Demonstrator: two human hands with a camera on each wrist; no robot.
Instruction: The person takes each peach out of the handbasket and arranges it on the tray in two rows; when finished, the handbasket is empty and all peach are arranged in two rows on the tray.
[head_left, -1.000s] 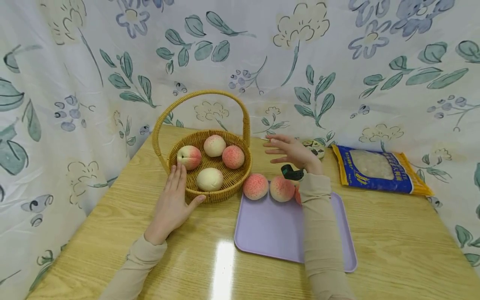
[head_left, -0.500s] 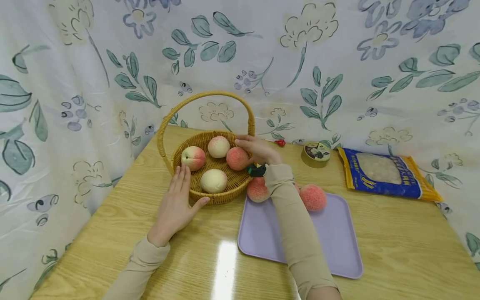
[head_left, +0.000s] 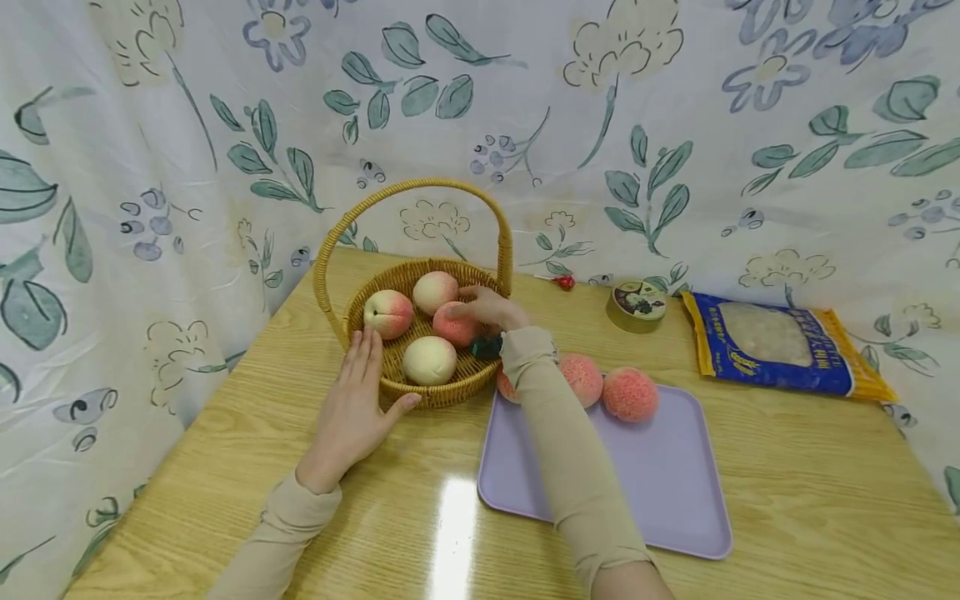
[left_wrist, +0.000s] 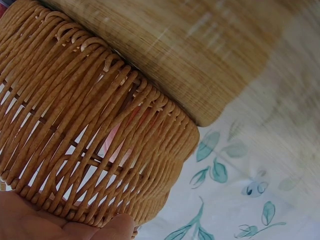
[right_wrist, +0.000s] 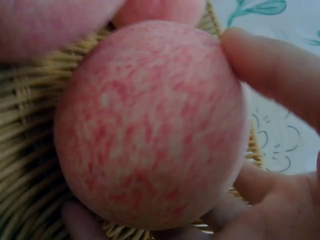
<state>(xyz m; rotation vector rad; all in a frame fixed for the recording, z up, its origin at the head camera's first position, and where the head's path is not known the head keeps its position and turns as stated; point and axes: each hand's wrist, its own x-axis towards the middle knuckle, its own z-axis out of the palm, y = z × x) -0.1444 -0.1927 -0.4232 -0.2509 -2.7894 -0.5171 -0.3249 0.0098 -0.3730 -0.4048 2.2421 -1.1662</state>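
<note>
A wicker basket [head_left: 468, 386] with a tall arched handle holds several peaches. My right hand [head_left: 495, 310] reaches into its right side and grips a pink speckled peach [head_left: 452, 325]. In the right wrist view, thumb and fingers lie around the sides of this peach [right_wrist: 150, 125]. Close by are a pale pink peach [head_left: 435, 292], a peach with a red side [head_left: 388, 314] and a cream one [head_left: 429, 361]. My left hand [head_left: 347, 417] rests on the basket's front left rim with straight fingers. The left wrist view has the woven wall [left_wrist: 100, 130] above that hand [left_wrist: 60, 225].
A lilac tray [head_left: 660, 492] lies right of the basket, with peaches along its back edge, one [head_left: 630, 394] at the right. My right forearm crosses it. Behind are a round tin [head_left: 637, 305], a small red item [head_left: 564, 282] and a blue-and-yellow packet [head_left: 780, 346].
My right hand has moved left from over the tray into the basket, and has shifted the pink peach left towards the others. The left hand stays on the rim.
</note>
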